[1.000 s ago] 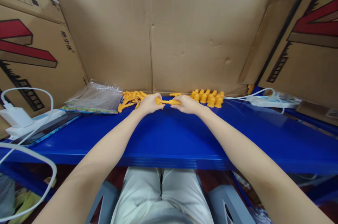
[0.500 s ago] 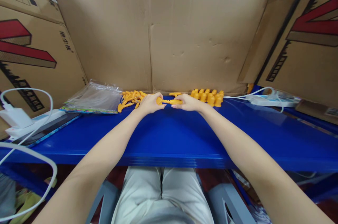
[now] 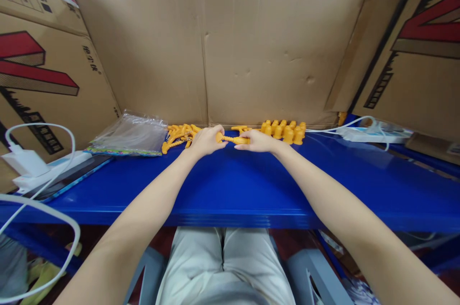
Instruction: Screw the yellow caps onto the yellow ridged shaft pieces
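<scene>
A yellow piece with a ridged, screw-like shaft (image 3: 230,139) is held level between my two hands, over the back of the blue table. My left hand (image 3: 208,141) has its fingers closed on the round left end. My right hand (image 3: 257,141) grips the thicker right end. Just left of my left hand lies a pile of yellow twisted pieces (image 3: 176,136) with small chains. Several yellow cup-shaped pieces (image 3: 287,131) stand in rows right of my right hand. Another yellow piece (image 3: 240,128) lies behind the held one.
Cardboard (image 3: 269,51) walls off the table's back and sides. Clear plastic bags (image 3: 129,135) lie at the left, near a white charger (image 3: 27,163) with a cable and a dark flat device (image 3: 72,178). A white power strip (image 3: 373,135) is at the right.
The view has shifted slightly. Slightly more of the yellow piece shows between my hands, and both hands still hold it.
</scene>
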`<action>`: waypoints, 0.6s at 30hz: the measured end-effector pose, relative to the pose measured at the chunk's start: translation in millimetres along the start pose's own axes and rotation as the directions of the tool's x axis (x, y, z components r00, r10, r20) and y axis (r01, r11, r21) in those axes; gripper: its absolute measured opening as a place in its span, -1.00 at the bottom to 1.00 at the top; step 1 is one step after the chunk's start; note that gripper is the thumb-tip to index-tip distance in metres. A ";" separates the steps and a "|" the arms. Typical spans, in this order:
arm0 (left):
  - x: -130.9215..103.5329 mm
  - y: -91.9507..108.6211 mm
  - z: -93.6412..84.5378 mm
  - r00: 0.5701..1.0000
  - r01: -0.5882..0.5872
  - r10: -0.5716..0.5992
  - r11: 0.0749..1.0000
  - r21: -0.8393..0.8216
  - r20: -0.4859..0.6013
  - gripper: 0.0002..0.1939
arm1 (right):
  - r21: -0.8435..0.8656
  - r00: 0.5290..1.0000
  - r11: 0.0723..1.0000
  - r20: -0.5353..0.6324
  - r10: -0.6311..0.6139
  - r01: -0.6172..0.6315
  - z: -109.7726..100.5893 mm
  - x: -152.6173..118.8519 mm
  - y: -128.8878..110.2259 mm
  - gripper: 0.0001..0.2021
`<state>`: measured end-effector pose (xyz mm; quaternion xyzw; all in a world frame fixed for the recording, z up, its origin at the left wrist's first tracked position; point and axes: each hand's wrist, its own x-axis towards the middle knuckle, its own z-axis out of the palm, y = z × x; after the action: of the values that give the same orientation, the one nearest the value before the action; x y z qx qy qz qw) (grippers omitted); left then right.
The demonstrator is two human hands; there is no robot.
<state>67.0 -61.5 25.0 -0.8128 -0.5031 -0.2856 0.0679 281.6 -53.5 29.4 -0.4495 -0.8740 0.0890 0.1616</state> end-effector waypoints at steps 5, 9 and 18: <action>2.8 -7.1 1.7 0.997 0.082 -0.081 0.989 -0.126 0.019 -0.76 | -0.502 0.975 0.864 -0.201 -0.096 -0.019 5.9 -1.3 -21.7 -0.75; 1.7 -9.7 1.4 0.998 0.055 -0.050 0.990 -0.132 0.042 -0.78 | -0.604 0.987 0.792 -0.161 -0.014 -0.087 13.3 -0.2 -36.7 -0.73; -0.4 -2.7 3.9 0.997 0.010 -0.008 1.000 -0.029 0.073 -0.81 | -0.542 0.997 0.837 -0.062 0.049 -0.075 16.7 2.2 -27.5 -0.71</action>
<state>66.1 -59.0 21.1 -0.8212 -0.5048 -0.2637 0.0361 253.6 -67.8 22.5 -0.5070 -0.8443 -0.1678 0.0443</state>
